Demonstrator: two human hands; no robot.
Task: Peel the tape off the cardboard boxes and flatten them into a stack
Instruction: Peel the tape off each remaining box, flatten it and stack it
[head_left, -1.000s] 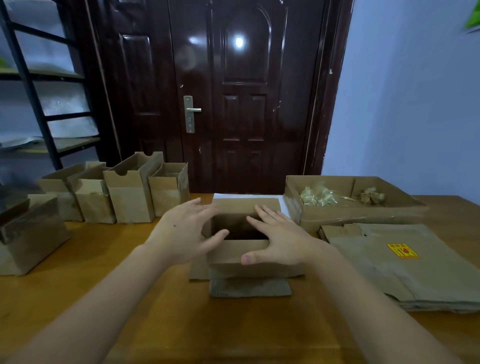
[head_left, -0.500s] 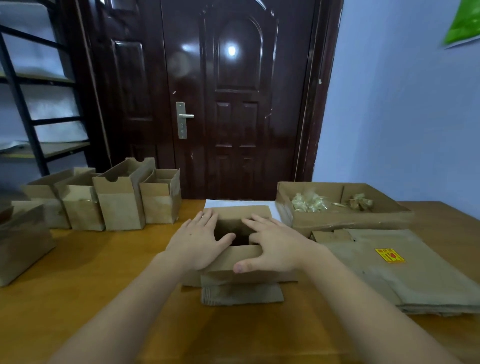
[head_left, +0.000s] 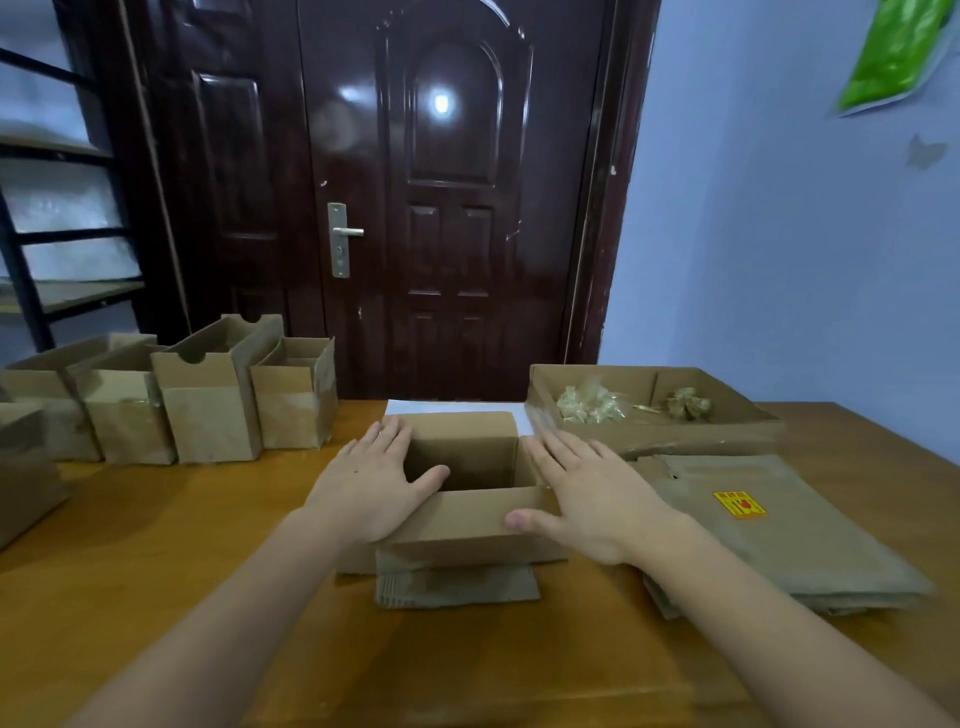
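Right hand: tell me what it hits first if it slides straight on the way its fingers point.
The right hand points away and slightly left, so it likely meets the white sheet behind the open box; the shallow tray sits just right of that line. Depth is unclear.

Bench (head_left: 156, 597): wooden, orange-brown top. Directly on it: open cardboard box (head_left: 467, 525) at centre, flaps splayed flat; row of upright open boxes (head_left: 208, 415) at 10 o'clock; another box (head_left: 26, 467) at 9 o'clock, cut by the frame; shallow tray (head_left: 649, 431) of crumpled tape at 1 o'clock; stack of flattened boxes (head_left: 779, 540) at 3 o'clock; white sheet (head_left: 415, 406) at 12 o'clock.
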